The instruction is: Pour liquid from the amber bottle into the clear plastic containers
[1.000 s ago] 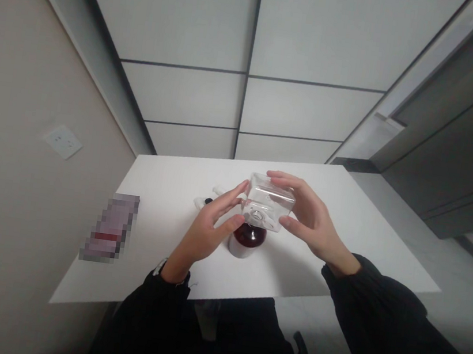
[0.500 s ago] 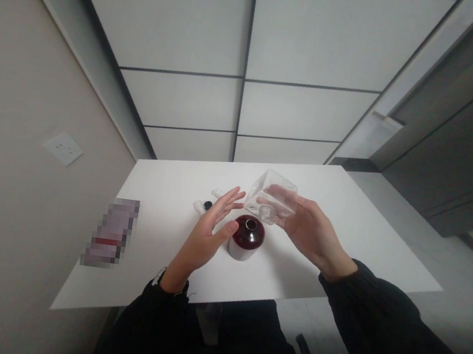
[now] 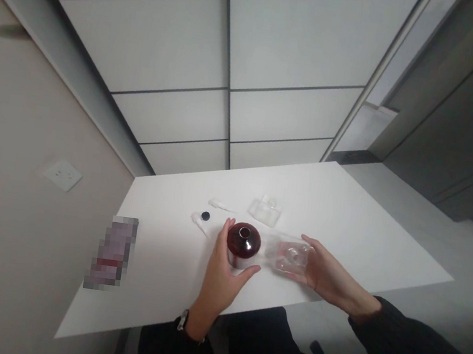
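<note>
A round dark-red bottle [image 3: 244,242] with an open neck stands on the white table [image 3: 345,214]. My left hand [image 3: 224,271] is wrapped round its left side and front. Right beside the red bottle, my right hand [image 3: 328,273] holds a clear square bottle [image 3: 289,257] low over the table, fingers round its right side. The clear bottle looks empty.
Behind the bottles lie a clear cap or small lid [image 3: 265,210], a small black cap [image 3: 205,216] and a white plastic piece [image 3: 216,204]. A blurred red and white pack [image 3: 112,250] lies at the table's left edge by the beige wall.
My right hand has brought the clear bottle down from above the red bottle to the table beside it. My left hand has closed on the red bottle.
</note>
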